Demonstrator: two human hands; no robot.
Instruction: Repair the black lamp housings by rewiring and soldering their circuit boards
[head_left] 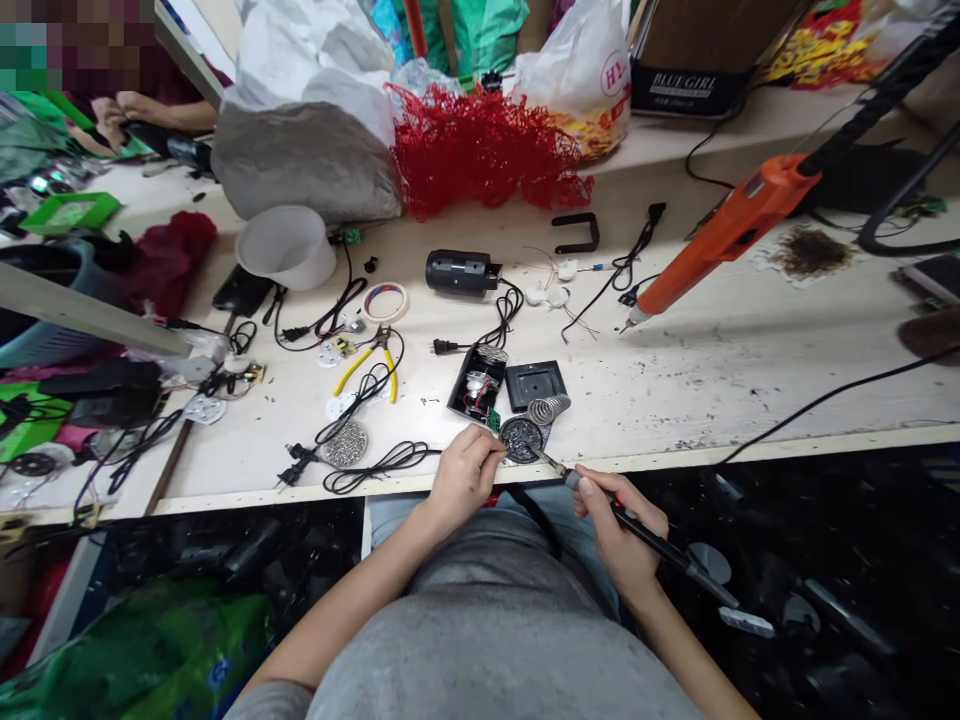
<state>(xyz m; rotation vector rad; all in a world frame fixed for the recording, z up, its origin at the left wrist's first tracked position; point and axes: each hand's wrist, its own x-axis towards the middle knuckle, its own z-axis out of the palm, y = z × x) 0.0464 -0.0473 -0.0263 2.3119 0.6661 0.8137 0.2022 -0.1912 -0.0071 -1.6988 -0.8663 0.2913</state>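
Observation:
My right hand is wrapped round the handle of a soldering iron. The iron's metal tip reaches the round dark dish of a soldering stand. Just left of that dish, my left hand is closed in a pinch; what lies between its fingertips is too small to make out. Beyond that hand lies an opened black housing with red wires inside and a small green circuit board at its near corner. A coiled spring holder and a black rectangular tray adjoin the dish.
Yellow-handled pliers, a tape roll and corded plugs lie to the left. A black cylindrical device is further back. An orange electric screwdriver hangs at the right. Another person's hands work at far left.

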